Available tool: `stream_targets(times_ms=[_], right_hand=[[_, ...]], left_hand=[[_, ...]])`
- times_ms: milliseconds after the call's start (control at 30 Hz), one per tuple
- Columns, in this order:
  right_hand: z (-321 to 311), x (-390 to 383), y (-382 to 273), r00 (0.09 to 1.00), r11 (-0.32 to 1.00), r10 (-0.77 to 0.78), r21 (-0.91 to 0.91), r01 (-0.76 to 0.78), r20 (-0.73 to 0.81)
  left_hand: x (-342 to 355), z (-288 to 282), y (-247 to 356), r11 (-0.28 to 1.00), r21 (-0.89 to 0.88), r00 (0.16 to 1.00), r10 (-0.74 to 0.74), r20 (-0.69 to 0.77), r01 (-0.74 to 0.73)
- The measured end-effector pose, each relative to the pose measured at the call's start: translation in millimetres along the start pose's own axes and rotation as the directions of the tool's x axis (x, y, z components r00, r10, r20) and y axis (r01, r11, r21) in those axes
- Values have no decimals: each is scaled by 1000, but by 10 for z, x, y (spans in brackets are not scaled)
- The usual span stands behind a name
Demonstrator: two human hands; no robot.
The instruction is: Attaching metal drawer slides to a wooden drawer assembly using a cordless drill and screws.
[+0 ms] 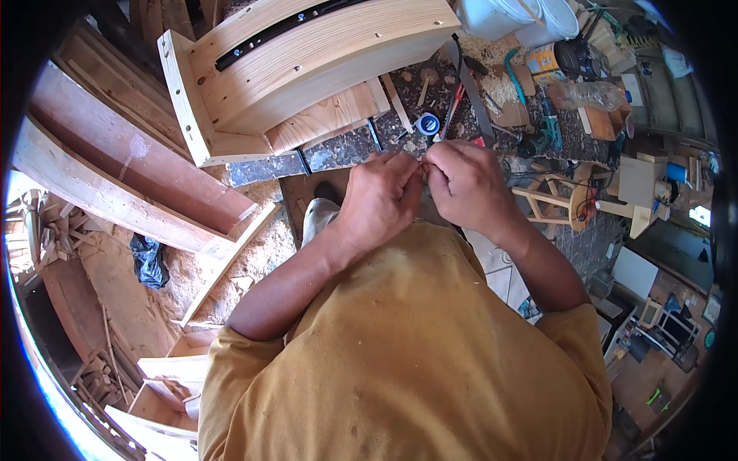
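Both hands meet in front of my chest, at the near edge of the workbench (261,170). My left hand (378,198) is closed, its fingertips pinched together. Close against it, my right hand (470,187) is pinched too. Whatever the fingertips hold is too small and hidden to make out. Just beyond them lies a blue and white tape measure (427,124), with a red-handled tool (458,98) to its right. A pale wooden cabinet frame (338,65) rests on the bench at the far left, a black metal drawer slide (280,34) along it.
On the bench's right side are a teal power drill (550,129), a clear plastic bottle (588,96) and wood shavings. White buckets (500,17) stand at the back. Long boards (131,165) lean at the left, and a wooden frame (557,201) stands below the bench at right.
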State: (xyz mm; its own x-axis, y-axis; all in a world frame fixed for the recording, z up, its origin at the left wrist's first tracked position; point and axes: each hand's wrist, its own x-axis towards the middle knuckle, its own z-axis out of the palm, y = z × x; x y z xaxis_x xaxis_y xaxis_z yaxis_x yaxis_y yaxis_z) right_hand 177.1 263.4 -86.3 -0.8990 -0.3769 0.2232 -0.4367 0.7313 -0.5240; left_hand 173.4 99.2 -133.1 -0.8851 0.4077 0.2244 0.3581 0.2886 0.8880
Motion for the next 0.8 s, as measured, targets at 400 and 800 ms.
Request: stream_targets(times_ms=[400,800], right_hand=[[-192,61,279,929,784,-177,617,-67,326],[-151,59,434,939,565,217,750,-345,269]], left_hand=[[74,-346,-47,732,-579,881,-61,468,358],[102,-81,129,229,-891,865,-422,272,392]])
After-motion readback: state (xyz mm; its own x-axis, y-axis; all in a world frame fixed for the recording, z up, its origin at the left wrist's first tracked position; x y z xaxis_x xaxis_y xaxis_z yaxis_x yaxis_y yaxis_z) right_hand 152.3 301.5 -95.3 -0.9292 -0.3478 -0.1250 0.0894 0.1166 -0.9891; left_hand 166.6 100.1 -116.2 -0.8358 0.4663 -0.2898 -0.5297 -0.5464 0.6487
